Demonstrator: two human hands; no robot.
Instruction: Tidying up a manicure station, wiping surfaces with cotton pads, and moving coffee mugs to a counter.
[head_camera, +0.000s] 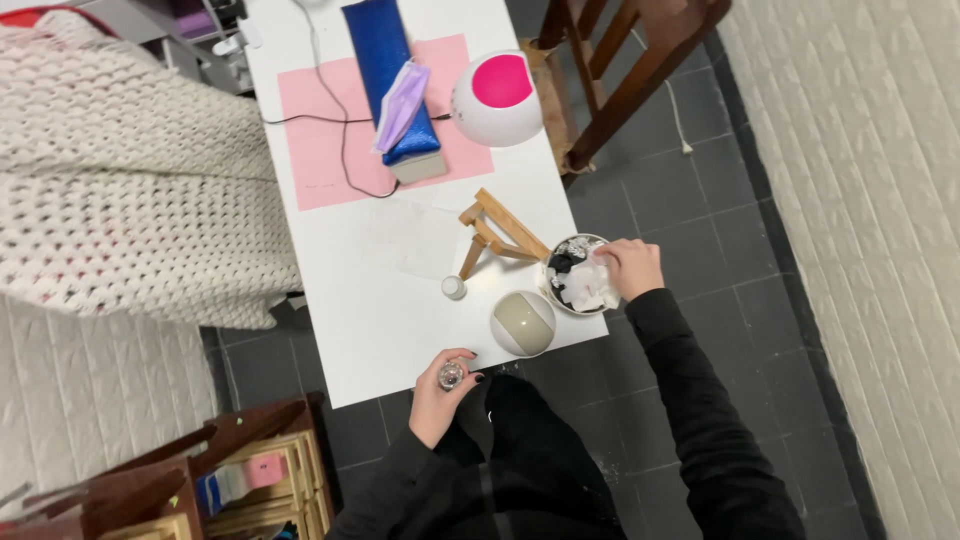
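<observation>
Fingers (462, 362) pinch small bottle (452, 375); others touch bowl (556, 288).

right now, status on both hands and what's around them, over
Left hand gripping small glittery bottle at table edge. Right hand on white tissue in small bowl. Beige dome lid between them.

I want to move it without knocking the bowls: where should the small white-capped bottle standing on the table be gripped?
Take the small bottle by its cap, from straight above. It stands upright and apart, with the wooden stand close behind and the beige dome lid to its right; its left side is bare table, so a sideways pinch from there also looks workable.
</observation>
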